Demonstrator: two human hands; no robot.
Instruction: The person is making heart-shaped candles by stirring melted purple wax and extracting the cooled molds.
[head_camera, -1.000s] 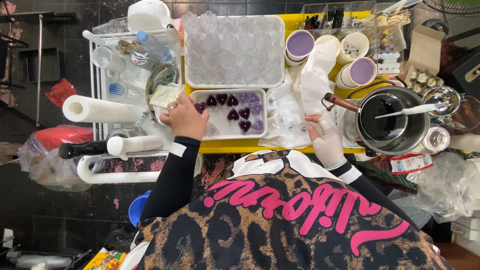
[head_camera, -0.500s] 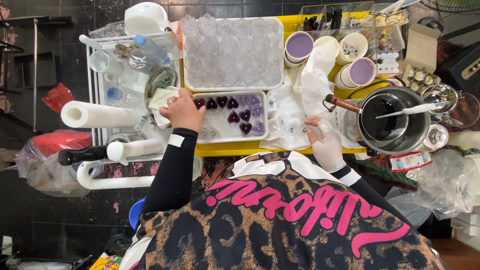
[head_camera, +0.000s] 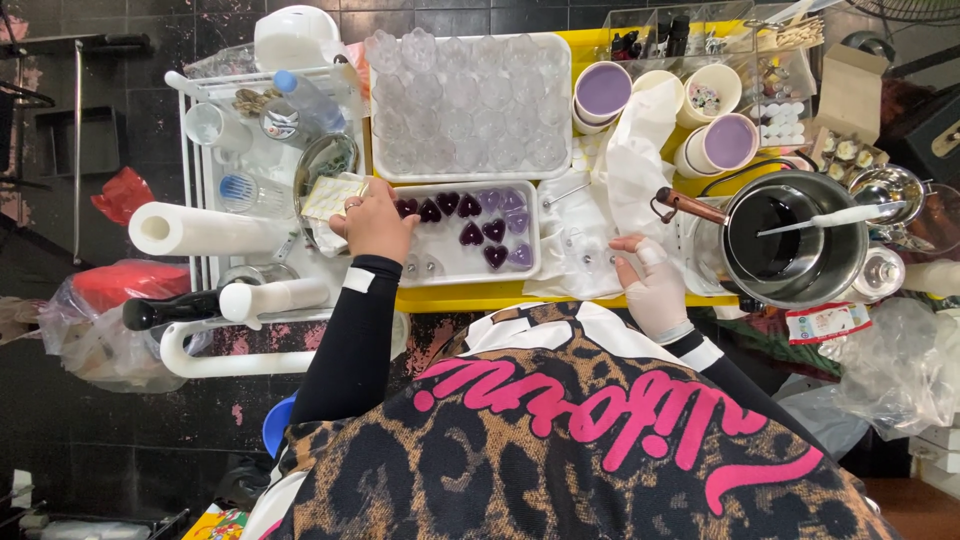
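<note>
My left hand (head_camera: 375, 225), bare with a ring and a black sleeve, lies over the left end of a small white tray (head_camera: 470, 265). The tray holds dark and pale purple heart-shaped pieces (head_camera: 487, 230). My fingers cover the tray's corner, and whether they grip anything is hidden. My right hand (head_camera: 652, 282), in a white glove, rests on a crumpled white sheet (head_camera: 625, 170) with its fingertips by small clear cups (head_camera: 585, 250). It holds nothing I can see.
A large tray of clear moulds (head_camera: 465, 100) sits behind. Paper cups of lilac liquid (head_camera: 603, 90) stand at the back right. A steel pot (head_camera: 795, 240) holds dark liquid and a white utensil. A paper roll (head_camera: 200, 230) and a rack of glassware (head_camera: 260, 130) are at the left.
My left hand has crept slightly toward the tray's far left corner. My right hand has stayed where it was.
</note>
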